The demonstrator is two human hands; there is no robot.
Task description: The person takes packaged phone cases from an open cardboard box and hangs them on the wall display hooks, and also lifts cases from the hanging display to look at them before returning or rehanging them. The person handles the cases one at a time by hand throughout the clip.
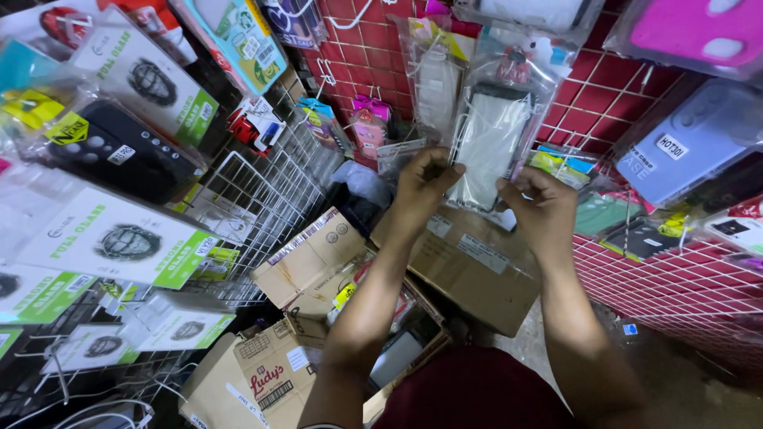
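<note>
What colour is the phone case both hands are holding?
The phone case looks clear to whitish with a dark rim, in the head view.

clear phone case (486, 147) in glossy plastic sleeve | pale, see-through, dark rim at top | upright, slightly tilted | held up between both hands, in front of red grid wall

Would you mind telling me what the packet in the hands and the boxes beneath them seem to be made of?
The packet, held by the left hand and right hand, looks like thin clear plastic film: glossy, crinkled, with glare streaks and a pale case showing through. The case itself is probably soft plastic or silicone, though I cannot tell. The boxes look like brown matt corrugated cardboard, with folded flaps and stuck-on labels.
</note>
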